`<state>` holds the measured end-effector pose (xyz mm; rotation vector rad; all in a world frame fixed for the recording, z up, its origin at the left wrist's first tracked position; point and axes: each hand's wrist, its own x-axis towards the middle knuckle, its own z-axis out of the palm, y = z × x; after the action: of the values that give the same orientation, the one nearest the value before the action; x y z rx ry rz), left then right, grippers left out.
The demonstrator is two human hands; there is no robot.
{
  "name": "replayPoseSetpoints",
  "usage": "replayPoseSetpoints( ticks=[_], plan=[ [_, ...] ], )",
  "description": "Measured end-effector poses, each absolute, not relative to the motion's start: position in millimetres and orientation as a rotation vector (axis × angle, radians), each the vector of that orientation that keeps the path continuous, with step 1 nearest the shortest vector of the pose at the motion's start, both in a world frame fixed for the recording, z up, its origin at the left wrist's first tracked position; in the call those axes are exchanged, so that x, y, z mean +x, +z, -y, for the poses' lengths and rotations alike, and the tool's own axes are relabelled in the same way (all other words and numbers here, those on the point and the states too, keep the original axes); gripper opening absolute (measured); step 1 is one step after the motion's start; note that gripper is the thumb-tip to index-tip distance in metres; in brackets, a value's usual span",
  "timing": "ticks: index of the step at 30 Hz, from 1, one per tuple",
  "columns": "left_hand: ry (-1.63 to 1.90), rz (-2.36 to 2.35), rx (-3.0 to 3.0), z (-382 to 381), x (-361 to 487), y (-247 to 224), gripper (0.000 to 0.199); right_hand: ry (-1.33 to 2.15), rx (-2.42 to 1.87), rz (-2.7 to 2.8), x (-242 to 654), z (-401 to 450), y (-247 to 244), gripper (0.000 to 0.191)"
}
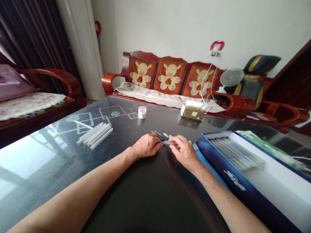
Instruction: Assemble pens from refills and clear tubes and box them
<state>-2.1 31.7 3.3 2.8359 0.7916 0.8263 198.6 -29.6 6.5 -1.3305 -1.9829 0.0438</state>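
Near the middle of the dark table [136, 129], my left hand [148, 145] is closed with its fingertips on a thin grey pen [166, 142]. The other end of this pen is between the fingers of my right hand [182, 149], which is closed too. Several more grey pens and dark refills lie just behind and between both hands, partly hidden by the fingers. On the left side of the table is a pile of whitish pen tubes [95, 135]. Right of my right hand stands a blue box [218, 161] with a white inside, holding a row of grey pens [236, 153].
A small white jar [142, 112] stands toward the back of the table. Behind the right hand is a tissue box [193, 112]. A green and white packet [267, 145] lies beyond the blue box. Wooden sofas with bear cushions and a fan stand behind.
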Motion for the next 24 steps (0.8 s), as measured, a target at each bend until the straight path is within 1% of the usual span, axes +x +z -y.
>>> replayPoseSetpoints(
  ticks=[4, 9, 15, 21, 24],
  plan=[
    [0.812, -0.74, 2.827, -34.3, -3.3, 3.0, 0.022, 0.019, -1.31, 2.002, 198.9, 30.1, 7.0, 0.016],
    [0.825, -0.648, 2.83, -35.4, -4.4, 3.0, 0.028, -0.001, -1.243, 2.016, 201.9, 30.2, 7.0, 0.018],
    [0.876, -0.596, 2.826, -34.3, -4.3, -0.5, 0.03, 0.092, -1.286, 2.016, 202.9, 31.7, 7.5, 0.022],
    [0.818, -0.625, 2.882, -33.4, -7.3, 0.6, 0.033, 0.277, -1.365, 1.964, 200.8, 32.8, 9.5, 0.02],
    [0.789, -0.642, 2.927, -34.9, -9.1, 2.0, 0.034, 0.245, -1.38, 1.988, 195.6, 33.5, 12.0, 0.018]
  ],
)
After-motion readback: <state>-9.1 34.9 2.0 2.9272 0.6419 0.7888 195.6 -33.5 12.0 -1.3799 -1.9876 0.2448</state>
